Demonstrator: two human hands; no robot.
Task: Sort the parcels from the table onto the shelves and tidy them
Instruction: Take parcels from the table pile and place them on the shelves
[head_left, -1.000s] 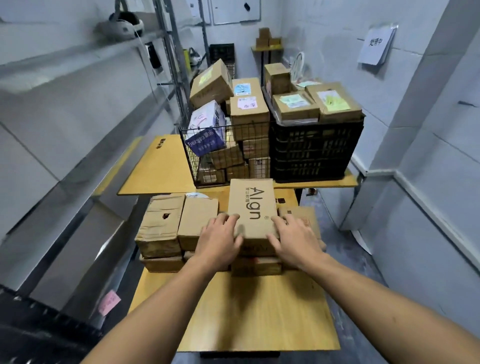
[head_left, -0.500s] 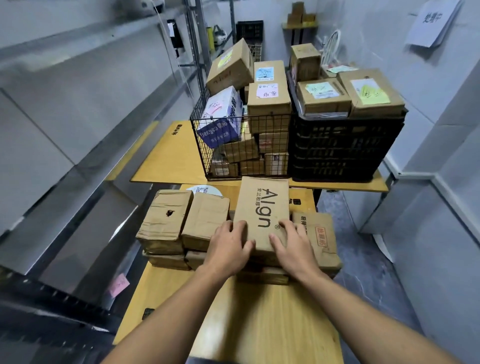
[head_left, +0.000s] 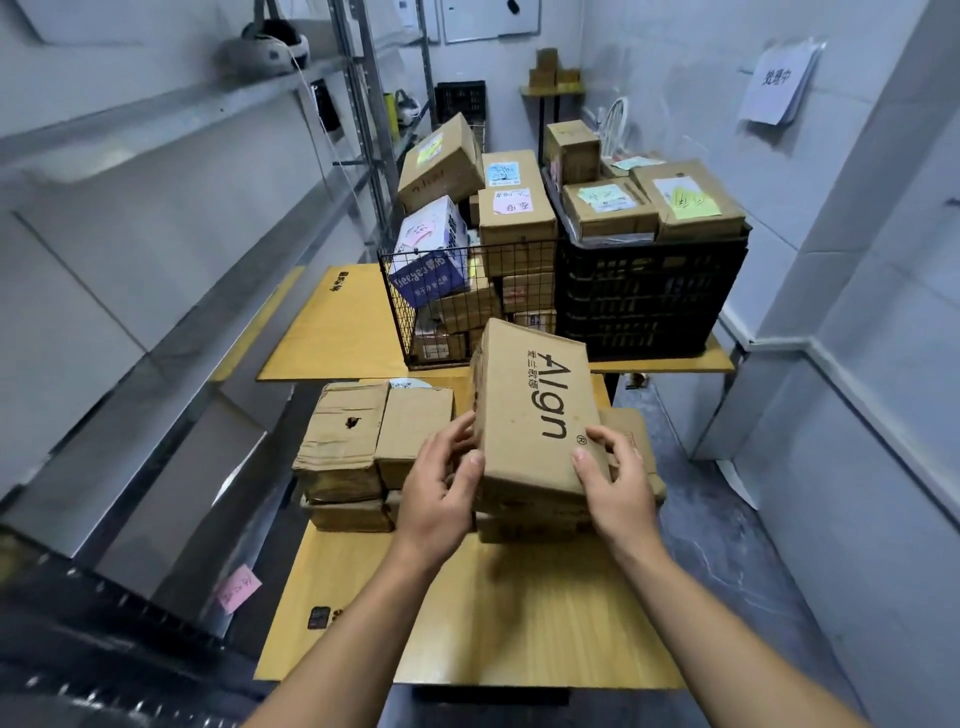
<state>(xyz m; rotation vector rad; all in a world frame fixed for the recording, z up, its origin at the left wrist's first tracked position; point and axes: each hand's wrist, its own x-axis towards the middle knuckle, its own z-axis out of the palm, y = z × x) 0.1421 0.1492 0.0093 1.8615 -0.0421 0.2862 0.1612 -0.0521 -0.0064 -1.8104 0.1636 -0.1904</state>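
Both hands, left (head_left: 441, 499) and right (head_left: 621, 493), grip the tilted Align parcel (head_left: 535, 410) above the table (head_left: 519, 623).

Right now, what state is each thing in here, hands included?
Align box, closed, tilted with far end up, held by both hands.
Left hand, grips its left edge.
Right hand, grips its right edge.
Torn box, closed, holed on top, lying flat.
Wire basket, heaped full above its rim.
Black crate, loaded above its rim.

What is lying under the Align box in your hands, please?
Flat brown parcels on the table; only their near edges show. The Align box, left hand and right hand hide the rest.
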